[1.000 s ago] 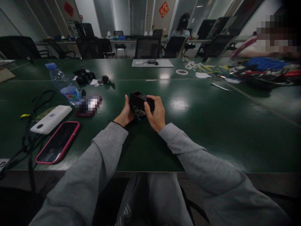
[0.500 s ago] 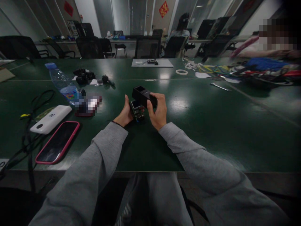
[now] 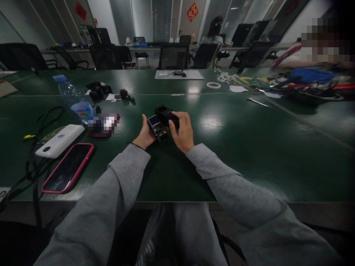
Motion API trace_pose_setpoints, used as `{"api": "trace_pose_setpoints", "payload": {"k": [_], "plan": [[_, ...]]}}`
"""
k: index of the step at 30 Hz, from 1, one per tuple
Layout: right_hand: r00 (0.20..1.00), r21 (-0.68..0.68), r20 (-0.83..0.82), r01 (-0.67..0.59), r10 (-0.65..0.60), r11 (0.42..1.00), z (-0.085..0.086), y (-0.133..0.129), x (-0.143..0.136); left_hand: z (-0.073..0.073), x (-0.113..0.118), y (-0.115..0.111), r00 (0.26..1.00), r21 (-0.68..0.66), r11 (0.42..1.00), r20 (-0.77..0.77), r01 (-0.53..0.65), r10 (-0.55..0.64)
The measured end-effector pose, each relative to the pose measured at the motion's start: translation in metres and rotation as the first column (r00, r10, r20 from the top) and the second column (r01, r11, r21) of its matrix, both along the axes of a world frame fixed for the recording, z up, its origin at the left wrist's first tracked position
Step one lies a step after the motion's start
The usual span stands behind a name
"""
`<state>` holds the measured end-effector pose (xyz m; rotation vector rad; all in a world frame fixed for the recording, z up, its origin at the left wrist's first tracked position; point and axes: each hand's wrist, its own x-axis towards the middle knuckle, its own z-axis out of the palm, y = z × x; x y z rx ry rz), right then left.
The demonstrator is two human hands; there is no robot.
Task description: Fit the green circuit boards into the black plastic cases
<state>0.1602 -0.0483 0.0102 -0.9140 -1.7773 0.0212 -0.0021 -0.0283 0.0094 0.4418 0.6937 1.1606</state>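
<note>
My left hand (image 3: pixel 145 135) holds a green circuit board (image 3: pixel 159 132) with a small screen (image 3: pixel 154 120) facing up, its thumb raised along the left side. Between thumb and fingers, my right hand (image 3: pixel 182 129) grips a black rectangular casing (image 3: pixel 165 113) with a window-like opening near its far end. The casing is just right of the board's screen and partly overlaps the board's right side. Whether the two parts touch cannot be made out. Both hands are above the green table (image 3: pixel 177 173).
At left lie a red-framed phone (image 3: pixel 68 168), a white power bank (image 3: pixel 60 141), black cables (image 3: pixel 35 162), another phone and a tilted bottle (image 3: pixel 73 98). Black parts (image 3: pixel 100 90) lie behind. Far right are a metal tool (image 3: pixel 258 102), tangled cables (image 3: pixel 310 88) and a person.
The board has turned its screen more upward and moved slightly left with my left hand. The black casing has also shifted a little left, uncovering more of the screen.
</note>
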Motion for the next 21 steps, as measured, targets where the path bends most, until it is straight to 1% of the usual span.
{"api": "trace_pose_setpoints", "payload": {"k": [2, 7, 13, 18, 21], "plan": [[0.999, -0.017, 0.018, -0.032, 0.032, 0.999, -0.001, 0.0, -0.001, -0.001, -0.001, 0.001, 1.0, 0.01, 1.0, 0.001, -0.003, 0.003], [0.991, -0.1, 0.054, -0.118, 0.124, 0.988, -0.007, 0.004, -0.002, 0.002, -0.004, 0.001, 0.999, 0.081, 0.996, 0.018, 0.047, -0.048], [0.977, -0.179, 0.029, -0.203, 0.211, 0.963, -0.01, 0.007, -0.001, 0.006, -0.005, -0.001, 1.0, 0.105, 0.994, -0.023, -0.009, 0.011], [0.956, -0.189, -0.006, -0.289, 0.293, 0.938, -0.009, 0.009, 0.001, 0.008, -0.007, 0.001, 0.998, 0.091, 0.995, -0.032, -0.045, 0.048], [0.945, -0.219, -0.033, -0.323, 0.324, 0.92, -0.009, 0.01, 0.002, 0.01, -0.008, 0.002, 1.0, 0.096, 0.995, -0.01, -0.014, 0.015]]}}
